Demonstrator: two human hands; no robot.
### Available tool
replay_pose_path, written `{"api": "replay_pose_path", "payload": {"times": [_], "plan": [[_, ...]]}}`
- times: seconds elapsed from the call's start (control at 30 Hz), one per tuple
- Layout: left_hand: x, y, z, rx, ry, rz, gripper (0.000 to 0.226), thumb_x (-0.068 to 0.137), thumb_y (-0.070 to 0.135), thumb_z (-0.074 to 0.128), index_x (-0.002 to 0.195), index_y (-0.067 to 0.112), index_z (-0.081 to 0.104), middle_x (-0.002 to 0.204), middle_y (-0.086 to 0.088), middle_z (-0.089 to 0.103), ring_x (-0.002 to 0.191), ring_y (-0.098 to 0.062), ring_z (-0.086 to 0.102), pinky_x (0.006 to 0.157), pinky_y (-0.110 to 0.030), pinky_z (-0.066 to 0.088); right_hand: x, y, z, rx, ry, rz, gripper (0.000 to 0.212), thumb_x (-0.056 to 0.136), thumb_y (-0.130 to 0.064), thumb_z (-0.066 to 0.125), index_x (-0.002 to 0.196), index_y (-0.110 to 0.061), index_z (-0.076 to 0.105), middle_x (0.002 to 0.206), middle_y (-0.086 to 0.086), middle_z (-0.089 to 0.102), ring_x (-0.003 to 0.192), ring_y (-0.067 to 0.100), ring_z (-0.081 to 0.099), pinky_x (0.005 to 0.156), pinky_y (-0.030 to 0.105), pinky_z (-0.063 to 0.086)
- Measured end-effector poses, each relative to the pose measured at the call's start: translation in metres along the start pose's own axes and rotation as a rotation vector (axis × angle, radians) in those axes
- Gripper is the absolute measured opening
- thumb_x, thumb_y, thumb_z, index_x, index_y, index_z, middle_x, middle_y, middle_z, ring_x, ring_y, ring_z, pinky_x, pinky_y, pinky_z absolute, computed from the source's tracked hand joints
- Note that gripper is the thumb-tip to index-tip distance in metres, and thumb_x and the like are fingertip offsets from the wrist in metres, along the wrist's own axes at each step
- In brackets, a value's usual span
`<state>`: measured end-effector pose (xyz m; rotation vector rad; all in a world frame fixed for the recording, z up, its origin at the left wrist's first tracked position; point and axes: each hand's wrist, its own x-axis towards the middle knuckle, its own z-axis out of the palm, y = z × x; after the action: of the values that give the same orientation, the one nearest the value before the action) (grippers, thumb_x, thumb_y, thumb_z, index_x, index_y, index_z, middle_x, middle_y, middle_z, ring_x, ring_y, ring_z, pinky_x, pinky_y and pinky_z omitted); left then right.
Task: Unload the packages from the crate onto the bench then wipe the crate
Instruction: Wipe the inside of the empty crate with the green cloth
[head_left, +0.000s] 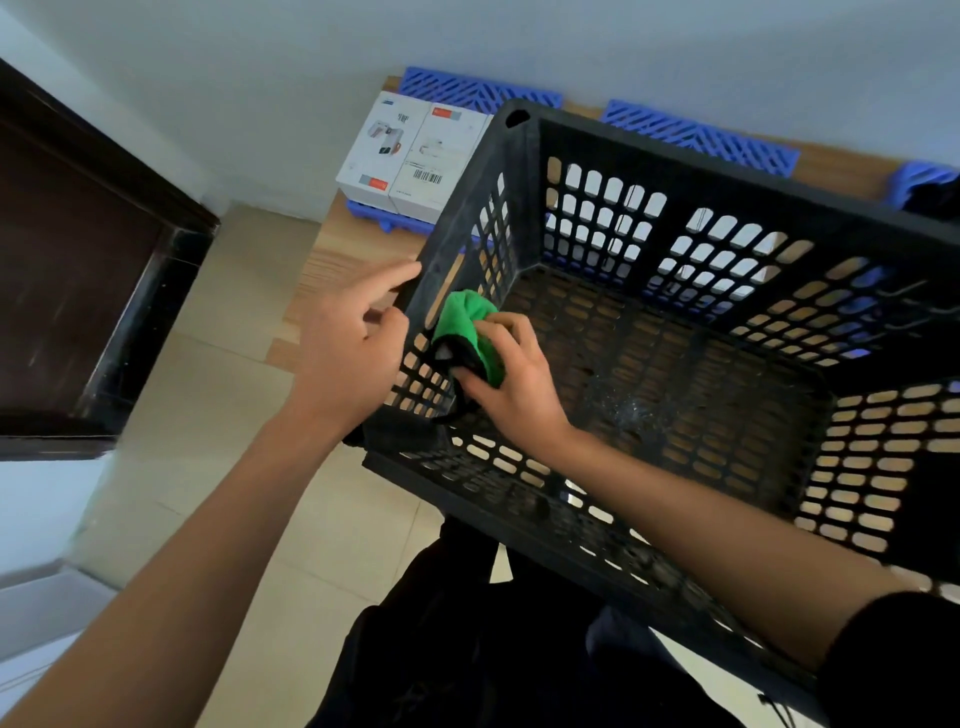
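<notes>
head view: my right hand (511, 382) grasps cloth (470, 332) inside crate (675, 150); left hand (345, 338) seemingly touches its wall, fingers relaxed; boxes (410, 156) on bench (332, 260).

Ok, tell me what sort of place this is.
Probably a stockroom or packing area: a large black perforated plastic crate sits on a light wooden bench, white boxed retail packages rest on blue slatted plastic pallets, against a plain wall.
</notes>
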<state>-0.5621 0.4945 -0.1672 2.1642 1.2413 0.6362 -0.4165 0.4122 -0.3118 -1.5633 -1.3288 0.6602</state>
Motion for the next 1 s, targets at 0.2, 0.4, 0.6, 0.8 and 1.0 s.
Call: {"api": "replay_pose_path", "payload": {"times": [0.2,0.4,0.6,0.8,1.0], "plan": [[-0.023,0.001,-0.001,0.101,-0.027,0.031,0.052,0.089,-0.014,0.053,0.138,0.003,0.061,0.148,-0.001,0.054,0.136,-0.012,0.051,0.112,-0.03,0.043,0.002,0.008,0.028,0.03,-0.014,0.095,0.048,0.082,-0.001,0.076,0.128,-0.006,0.062,0.129,0.01,0.05,0.118,0.019,0.051,0.101,0.026,0.045],[-0.02,-0.002,-0.001,0.083,-0.006,0.055,0.052,0.086,-0.009,0.046,0.134,0.0,0.063,0.143,0.007,0.051,0.126,-0.011,0.058,0.103,-0.02,0.047,0.0,0.044,0.044,-0.127,-0.208,0.25,0.044,0.082,0.007,0.067,0.123,-0.008,0.068,0.128,0.01,0.055,0.116,0.03,0.058,0.101,0.039,0.05],[-0.02,-0.009,0.001,0.02,-0.01,0.006,0.054,0.086,-0.006,0.042,0.136,0.005,0.063,0.145,0.011,0.051,0.138,0.01,0.038,0.114,-0.016,0.034,0.014,0.069,0.046,-0.269,-0.472,0.343,0.043,0.085,-0.001,0.068,0.127,-0.01,0.066,0.135,0.014,0.054,0.123,0.034,0.055,0.106,0.04,0.046],[-0.02,-0.015,-0.003,-0.143,-0.003,-0.064,0.051,0.089,0.001,0.043,0.133,0.012,0.066,0.14,0.006,0.061,0.135,-0.002,0.051,0.113,-0.04,0.045,0.004,0.055,0.012,-0.231,-0.422,0.122,0.043,0.09,-0.02,0.074,0.129,-0.006,0.064,0.13,0.01,0.056,0.118,0.027,0.057,0.1,0.042,0.05],[-0.021,-0.02,-0.003,-0.231,0.027,-0.042,0.048,0.09,0.002,0.039,0.128,0.006,0.068,0.136,-0.004,0.065,0.132,-0.011,0.056,0.111,-0.047,0.046,-0.007,0.004,-0.011,-0.143,-0.122,-0.235,0.034,0.088,-0.029,0.074,0.108,-0.002,0.067,0.109,0.009,0.057,0.101,0.024,0.057,0.088,0.031,0.049]]}}
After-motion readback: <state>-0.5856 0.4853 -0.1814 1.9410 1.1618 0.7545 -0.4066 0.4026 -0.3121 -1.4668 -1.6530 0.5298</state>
